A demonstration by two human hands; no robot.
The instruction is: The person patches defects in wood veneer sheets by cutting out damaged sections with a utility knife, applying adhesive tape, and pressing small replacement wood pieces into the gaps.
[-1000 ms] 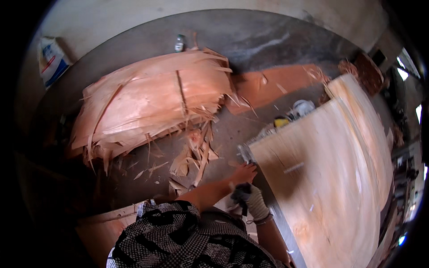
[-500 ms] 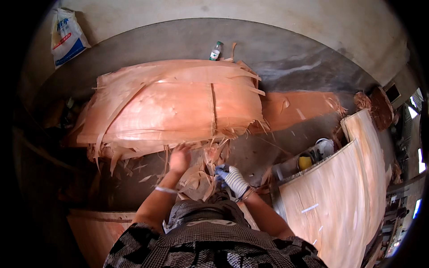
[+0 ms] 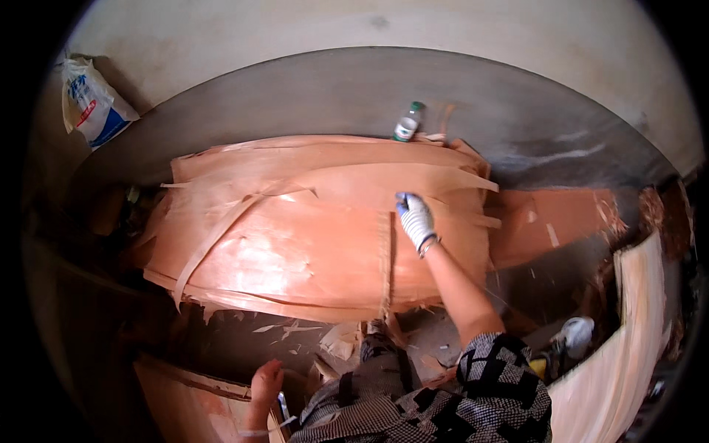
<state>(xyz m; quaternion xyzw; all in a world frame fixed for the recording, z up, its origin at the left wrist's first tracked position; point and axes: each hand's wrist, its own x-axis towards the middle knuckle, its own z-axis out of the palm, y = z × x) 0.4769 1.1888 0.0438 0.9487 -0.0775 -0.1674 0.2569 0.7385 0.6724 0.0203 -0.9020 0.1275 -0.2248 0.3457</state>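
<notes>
A stack of thin reddish wood veneer sheets (image 3: 295, 244) lies across the middle, with ragged edges and loose strips. My right hand (image 3: 417, 219), in a white striped glove with blue fingertips, reaches over the stack near a dark seam. Its fingers are bent together by the lower border of a paler veneer sheet (image 3: 369, 181); what they pinch, if anything, is hidden. Low on the left, my bare left hand (image 3: 267, 381) is loosely closed beside my leg, with nothing visible in it. A curved veneer strip (image 3: 214, 240) lies over the stack's left part.
A plastic bottle with a green cap (image 3: 408, 122) stands behind the stack. A white and blue bag (image 3: 96, 103) hangs at the far left. Pale wood sheets (image 3: 628, 340) rise at the right, more boards (image 3: 185, 399) lie lower left, and veneer scraps (image 3: 341, 340) litter the floor.
My right hand has moved from near my legs up and forward over the stack. The left has drawn back from the stack's front edge toward my side. The view has shifted.
</notes>
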